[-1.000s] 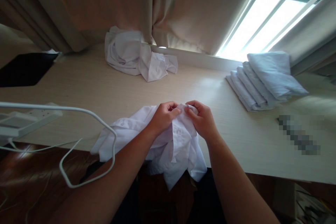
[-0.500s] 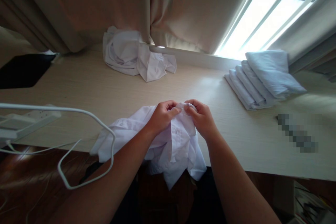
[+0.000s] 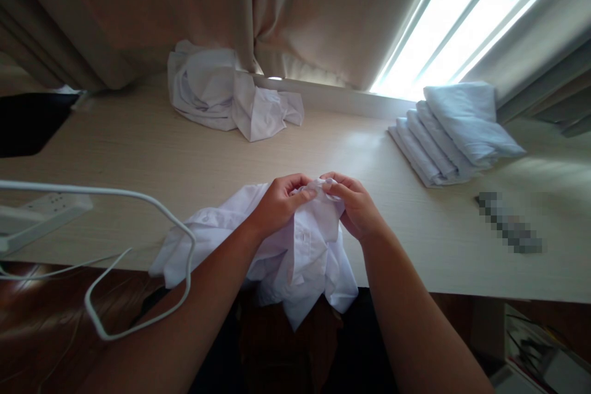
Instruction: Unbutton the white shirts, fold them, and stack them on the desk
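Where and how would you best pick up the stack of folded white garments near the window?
I'd come from the near side, left hand under the left fold edges, right hand under the right end of the stack. The layers lean in a fan and the top one juts out rightward, so gripping one end alone would probably let them slide.

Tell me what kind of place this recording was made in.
Probably a room in a home or dormitory: a long pale desk by a curtained window, with a power strip and folded white clothes on it.
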A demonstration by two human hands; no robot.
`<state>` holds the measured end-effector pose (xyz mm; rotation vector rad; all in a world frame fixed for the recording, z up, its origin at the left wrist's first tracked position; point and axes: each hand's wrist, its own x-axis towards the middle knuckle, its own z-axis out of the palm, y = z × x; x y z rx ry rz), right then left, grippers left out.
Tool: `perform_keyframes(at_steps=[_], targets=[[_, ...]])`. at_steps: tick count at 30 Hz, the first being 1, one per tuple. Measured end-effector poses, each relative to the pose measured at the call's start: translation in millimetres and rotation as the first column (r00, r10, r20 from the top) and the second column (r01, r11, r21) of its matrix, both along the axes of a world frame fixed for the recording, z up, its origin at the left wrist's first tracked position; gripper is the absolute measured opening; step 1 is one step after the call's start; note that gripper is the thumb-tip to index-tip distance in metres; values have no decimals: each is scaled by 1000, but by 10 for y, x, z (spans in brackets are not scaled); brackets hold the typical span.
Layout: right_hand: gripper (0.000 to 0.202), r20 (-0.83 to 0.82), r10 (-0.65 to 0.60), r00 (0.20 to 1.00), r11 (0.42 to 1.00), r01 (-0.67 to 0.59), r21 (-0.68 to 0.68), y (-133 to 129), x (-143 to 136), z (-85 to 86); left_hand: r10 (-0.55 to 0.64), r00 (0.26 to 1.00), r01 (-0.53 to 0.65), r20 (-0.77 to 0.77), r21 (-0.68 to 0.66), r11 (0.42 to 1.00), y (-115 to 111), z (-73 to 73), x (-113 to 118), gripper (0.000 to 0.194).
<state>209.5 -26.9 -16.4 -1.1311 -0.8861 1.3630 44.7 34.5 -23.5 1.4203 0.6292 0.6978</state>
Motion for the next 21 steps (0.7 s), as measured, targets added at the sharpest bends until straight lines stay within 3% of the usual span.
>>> perform_keyframes(at_steps=[5,10,16,21], targets=[[19,-97,58,994,997,-62,-38,-17,23,38,-72,996,73,47,-12,997,-8,43,-15,24],[19,-195,107,975,994,-105,20,-31,13,55,-94,993,98,74,-61,993,17,41,-37,24],[23,-32,151,988,988,-150,31,-37,117,68,-4,998,9,70,-82,997,60,46,-55,22],[31,137,381,914,925,-378,-48,-55,223,77,-36,999,36,3,-37,999,65,68,-66,25]])
